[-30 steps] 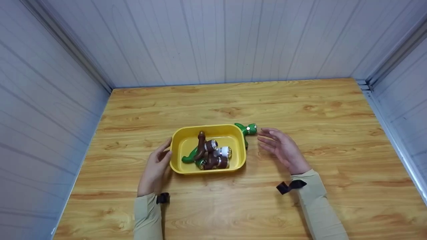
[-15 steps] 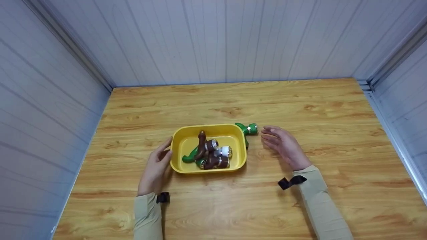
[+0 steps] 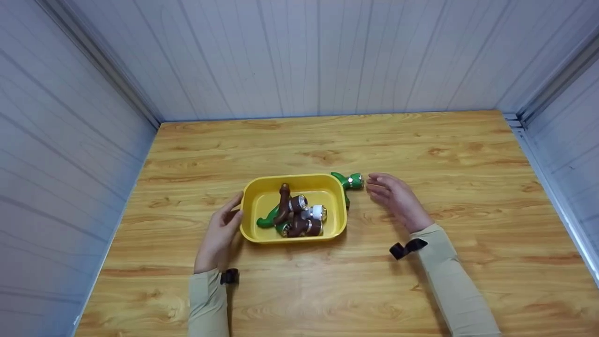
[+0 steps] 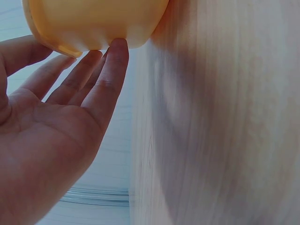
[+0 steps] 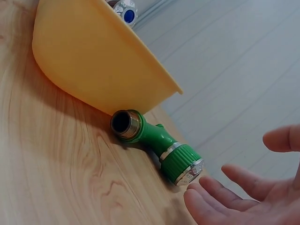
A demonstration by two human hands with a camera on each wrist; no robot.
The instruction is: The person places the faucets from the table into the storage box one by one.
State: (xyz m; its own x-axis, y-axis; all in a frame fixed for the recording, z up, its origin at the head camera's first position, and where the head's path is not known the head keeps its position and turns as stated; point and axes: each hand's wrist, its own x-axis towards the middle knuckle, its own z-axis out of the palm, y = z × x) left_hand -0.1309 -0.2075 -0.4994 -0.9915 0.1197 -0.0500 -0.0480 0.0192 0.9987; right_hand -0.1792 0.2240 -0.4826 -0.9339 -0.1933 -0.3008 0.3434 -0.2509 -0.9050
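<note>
In the head view a yellow plastic tub (image 3: 262, 241) stands mid-table with several taps in it: a brown tap (image 3: 282, 210), another brown tap (image 3: 304, 228), a green one (image 3: 266, 222) and a partly hidden white one (image 3: 318, 213). Fingertips of my left hand (image 3: 219, 238) touch the tub's left end from outside, fingers extended. Outside the tub's right end lies a green tap (image 5: 157, 136), its threaded inlet against the wall. My right hand (image 3: 398, 201) is spread just right of that tap's handle (image 5: 180, 161), fingertips very near it and holding nothing.
The wood-grain table (image 3: 299, 290) carries the tub and the taps. A pale panelled wall (image 3: 318, 61) rises behind it, with side walls at left and right. Black straps (image 3: 229, 276) sit at both wrists.
My right hand has shifted slightly toward the back of the table, still beside the green tap. The left hand stays at the tub's end, and the head view has drifted a little.
</note>
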